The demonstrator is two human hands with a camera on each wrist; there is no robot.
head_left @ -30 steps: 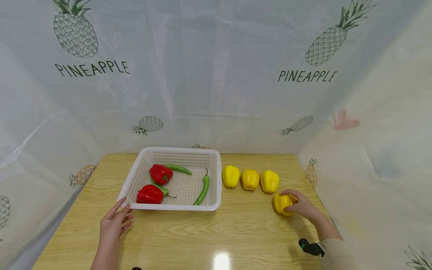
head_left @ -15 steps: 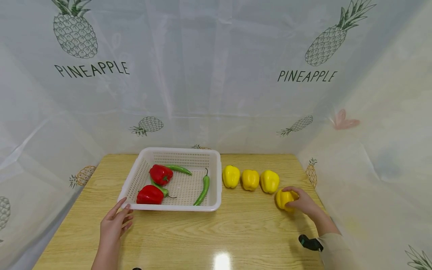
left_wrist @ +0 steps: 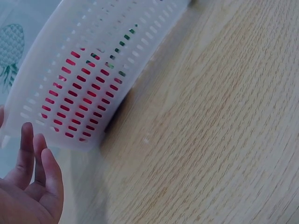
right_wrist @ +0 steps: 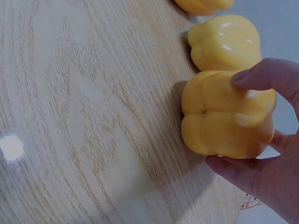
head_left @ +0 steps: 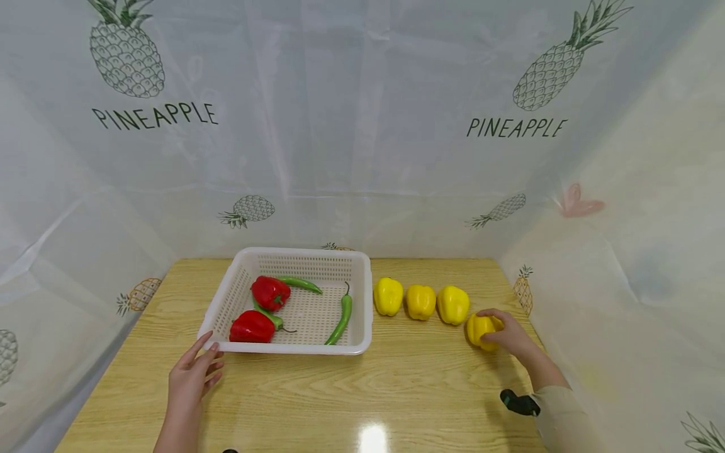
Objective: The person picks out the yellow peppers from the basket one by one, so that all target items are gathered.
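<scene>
My right hand (head_left: 510, 336) grips a yellow bell pepper (head_left: 479, 330) at the right end of a row, fingers and thumb on opposite sides. The right wrist view shows this pepper (right_wrist: 224, 119) from its lobed end, near the wood surface. Close behind it lies another yellow pepper (right_wrist: 229, 42). With relaxed fingers, my left hand (head_left: 189, 377) touches the near left corner of a white plastic basket (head_left: 294, 347). In the left wrist view its lower fingers (left_wrist: 52, 172) sit beside the slotted basket wall (left_wrist: 100, 142), holding nothing.
Inside the basket lie two red bell peppers (head_left: 252, 327) and several green chili peppers (head_left: 341, 319). Three yellow peppers (head_left: 421, 302) line up right of the basket. A pineapple-print curtain (head_left: 362, 157) surrounds the wooden table (head_left: 317, 402) at the back and sides.
My right hand has shifted the yellow bell pepper slightly away from me and to the right, nearer the row's line. The left hand and the basket stay put.
</scene>
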